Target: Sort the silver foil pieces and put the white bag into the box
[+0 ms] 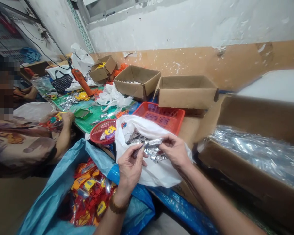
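Note:
Over an open white sack [159,178], my two hands meet around a small, shiny silver strip-like piece [155,142]. My right hand [175,151] pinches its right end between thumb and fingers. My left hand [132,163], with a brown band at the wrist, is closed at the other end; its thumb and forefinger pinch a small dark-silver part there. Whether the two parts are joined cannot be made out. Many similar silver pieces [156,155] lie loose in the sack below. A blue bag [56,186] of red, orange and yellow plastic parts [88,186] gapes beside my left forearm.
Behind the sack are a red tray [180,119], a round red basket [94,133] and cardboard boxes [188,98]. At right, a large carton [210,156] holds clear-wrapped silvery items [257,156]. A co-worker [26,143] sits left, holding colourful parts near the green tabletop [88,119].

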Demonstrator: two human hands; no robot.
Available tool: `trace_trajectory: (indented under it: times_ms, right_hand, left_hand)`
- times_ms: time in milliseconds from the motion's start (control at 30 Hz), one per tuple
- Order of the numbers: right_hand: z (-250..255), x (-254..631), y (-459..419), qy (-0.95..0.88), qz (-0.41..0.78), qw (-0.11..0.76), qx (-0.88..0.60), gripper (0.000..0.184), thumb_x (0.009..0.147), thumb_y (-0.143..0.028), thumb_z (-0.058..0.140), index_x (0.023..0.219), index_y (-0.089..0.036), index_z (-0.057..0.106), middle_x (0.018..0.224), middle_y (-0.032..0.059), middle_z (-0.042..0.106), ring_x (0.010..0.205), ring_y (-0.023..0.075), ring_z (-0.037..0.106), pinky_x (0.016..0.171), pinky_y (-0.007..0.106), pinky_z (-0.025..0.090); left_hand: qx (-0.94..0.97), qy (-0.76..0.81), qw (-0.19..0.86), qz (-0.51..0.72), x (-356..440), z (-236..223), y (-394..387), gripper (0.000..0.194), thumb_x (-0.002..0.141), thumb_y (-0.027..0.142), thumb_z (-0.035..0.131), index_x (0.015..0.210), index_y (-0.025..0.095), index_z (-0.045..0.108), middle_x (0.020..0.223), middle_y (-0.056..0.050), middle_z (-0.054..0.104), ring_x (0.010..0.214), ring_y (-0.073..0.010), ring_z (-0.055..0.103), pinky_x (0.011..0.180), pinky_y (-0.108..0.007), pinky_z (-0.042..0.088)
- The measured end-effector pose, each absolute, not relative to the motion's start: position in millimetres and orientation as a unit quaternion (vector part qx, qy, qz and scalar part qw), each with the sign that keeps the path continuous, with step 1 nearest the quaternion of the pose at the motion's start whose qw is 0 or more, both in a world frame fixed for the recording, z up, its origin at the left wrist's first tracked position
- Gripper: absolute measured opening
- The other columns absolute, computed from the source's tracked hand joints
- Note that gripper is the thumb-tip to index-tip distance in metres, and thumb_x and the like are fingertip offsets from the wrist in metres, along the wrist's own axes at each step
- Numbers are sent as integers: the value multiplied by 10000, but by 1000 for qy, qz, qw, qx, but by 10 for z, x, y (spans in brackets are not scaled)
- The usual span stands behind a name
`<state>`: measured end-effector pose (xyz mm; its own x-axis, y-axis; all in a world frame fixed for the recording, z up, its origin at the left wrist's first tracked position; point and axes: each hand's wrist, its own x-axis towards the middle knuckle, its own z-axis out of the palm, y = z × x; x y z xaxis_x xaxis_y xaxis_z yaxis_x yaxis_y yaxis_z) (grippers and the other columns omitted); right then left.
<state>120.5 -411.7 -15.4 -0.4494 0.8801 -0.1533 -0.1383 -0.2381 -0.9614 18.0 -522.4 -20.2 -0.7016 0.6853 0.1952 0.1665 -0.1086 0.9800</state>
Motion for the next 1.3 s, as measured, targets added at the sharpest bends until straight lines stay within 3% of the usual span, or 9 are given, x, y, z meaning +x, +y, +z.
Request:
trace_trajectory:
  times_ms: [300, 533, 733, 967, 1100, 1200, 1300]
  right_hand:
    - [-145, 1238, -4147, -483, 715, 378, -335, 188, 546, -212, 709, 702, -149, 623, 668, -4, 615, 577, 117, 556, 467, 238, 548]
    - [-176, 1281, -4148, -416, 763, 369, -329, 469, 533, -229, 759, 978, -151, 637, 739, -20, 578, 641, 124, 574, 467, 239, 559]
    - [-166, 1332, -4184, -439, 752, 395, -293, 333, 553, -157, 719, 881, -164, 660, 691, -32, 539, 619, 115, 536, 476, 247, 556]
    - [-205, 1326, -4202, -444, 728, 425, -304, 303, 589, -203, 738, 880, -160, 666, 673, -15, 599, 627, 137, 577, 472, 246, 545]
    - [-152, 1261, -4255, -471, 653, 493, -329, 246, 645, -228, 713, 877, -169, 652, 739, 6, 659, 631, 148, 617, 493, 245, 528]
    - [-146, 1219, -4315, -577, 534, 523, -331, 159, 725, -185, 643, 885, -187, 640, 783, 7, 658, 653, 137, 612, 561, 250, 518]
    - [-213, 1209, -4352, -712, 385, 520, -271, 133, 790, -114, 550, 878, -187, 619, 838, 27, 620, 750, 147, 601, 650, 267, 502]
  left_hand:
    - [346, 634, 171, 670, 231, -241, -5209, 229, 830, 298, 684, 998, 142, 680, 662, -5, 674, 444, -97, 577, 448, -207, 502]
    - [304, 635, 152, 693, 244, -172, -5203, 232, 838, 323, 680, 986, 144, 677, 657, 4, 677, 425, -92, 573, 440, -208, 490]
    - [286, 629, 163, 704, 270, -150, -5220, 258, 840, 345, 679, 990, 137, 669, 642, -2, 676, 428, -98, 584, 438, -202, 488]
    - [262, 607, 182, 728, 290, -218, -5179, 269, 837, 351, 680, 994, 136, 641, 640, -2, 670, 425, -102, 585, 425, -200, 488]
    - [165, 557, 244, 776, 412, -223, -5058, 309, 829, 391, 683, 1002, 173, 548, 798, -31, 701, 570, -141, 667, 483, -214, 534]
    - [123, 513, 295, 797, 584, -166, -4964, 326, 843, 386, 667, 1075, 213, 517, 968, -43, 700, 834, -157, 702, 712, -237, 572]
    - [105, 484, 324, 806, 699, -151, -4909, 340, 840, 403, 657, 1098, 207, 555, 1088, -70, 674, 1040, -183, 655, 883, -252, 528]
